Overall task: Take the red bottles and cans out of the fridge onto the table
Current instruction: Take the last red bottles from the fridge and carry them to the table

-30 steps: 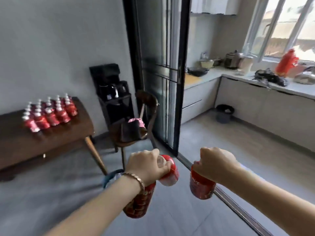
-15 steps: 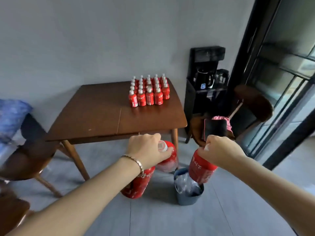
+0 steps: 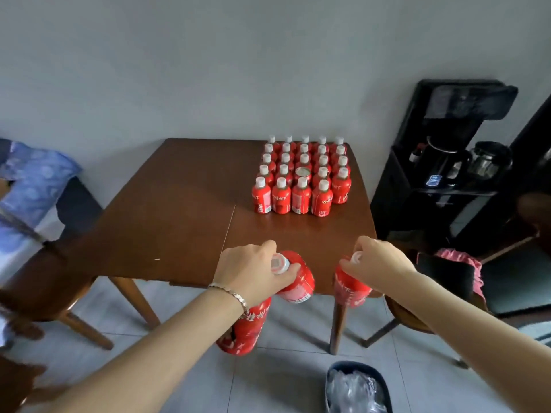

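Plainly, the left hand [image 3: 253, 269] was overloaded, fingers curled round the neck of one red bottle [image 3: 298, 283] with a second bottle [image 3: 244, 329] hanging under the wrist; the right hand [image 3: 378, 260] pinched a third bottle [image 3: 351, 289] by its neck at the counter [image 3: 179, 210] edge. Any could have slipped floorward, or toppled the standing rows [image 3: 301, 177] farther back.

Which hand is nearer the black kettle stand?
Right. The right hand, gripping one red bottle, is left of the black kettle stand; the left hand, holding two bottles, is farther left.
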The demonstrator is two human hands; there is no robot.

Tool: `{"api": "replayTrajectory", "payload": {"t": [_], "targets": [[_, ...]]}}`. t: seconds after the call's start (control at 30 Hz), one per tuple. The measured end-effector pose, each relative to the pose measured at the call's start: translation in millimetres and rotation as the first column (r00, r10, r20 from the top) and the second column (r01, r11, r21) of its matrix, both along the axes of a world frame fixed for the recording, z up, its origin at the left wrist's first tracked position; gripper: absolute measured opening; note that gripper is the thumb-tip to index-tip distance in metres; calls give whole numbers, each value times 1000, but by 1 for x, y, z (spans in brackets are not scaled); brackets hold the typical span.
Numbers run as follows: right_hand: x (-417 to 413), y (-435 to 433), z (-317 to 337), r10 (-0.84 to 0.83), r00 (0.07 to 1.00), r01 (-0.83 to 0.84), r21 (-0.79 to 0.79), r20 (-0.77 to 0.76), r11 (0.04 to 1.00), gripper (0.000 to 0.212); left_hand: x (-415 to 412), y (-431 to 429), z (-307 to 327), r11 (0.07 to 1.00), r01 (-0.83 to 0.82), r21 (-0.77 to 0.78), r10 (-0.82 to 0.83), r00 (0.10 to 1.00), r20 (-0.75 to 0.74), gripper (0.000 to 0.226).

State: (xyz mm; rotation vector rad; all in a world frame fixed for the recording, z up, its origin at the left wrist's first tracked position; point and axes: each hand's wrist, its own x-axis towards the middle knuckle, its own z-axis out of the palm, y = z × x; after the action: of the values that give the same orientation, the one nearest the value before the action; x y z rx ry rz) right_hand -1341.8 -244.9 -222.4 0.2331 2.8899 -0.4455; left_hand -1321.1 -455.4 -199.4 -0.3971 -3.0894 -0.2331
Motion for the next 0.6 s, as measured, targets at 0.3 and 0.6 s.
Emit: {"api": "replayTrajectory", "payload": {"t": [0.3, 0.6], "targets": [[-161, 8, -62, -419, 908, 405, -243, -5, 881, 35, -169, -15, -40, 992, 128, 18, -127, 991, -35, 45], [-260, 29, -114, -758, 650, 725, -337, 48, 601, 31, -298, 0, -76, 936, 350, 47, -340, 929, -147, 42]]}}
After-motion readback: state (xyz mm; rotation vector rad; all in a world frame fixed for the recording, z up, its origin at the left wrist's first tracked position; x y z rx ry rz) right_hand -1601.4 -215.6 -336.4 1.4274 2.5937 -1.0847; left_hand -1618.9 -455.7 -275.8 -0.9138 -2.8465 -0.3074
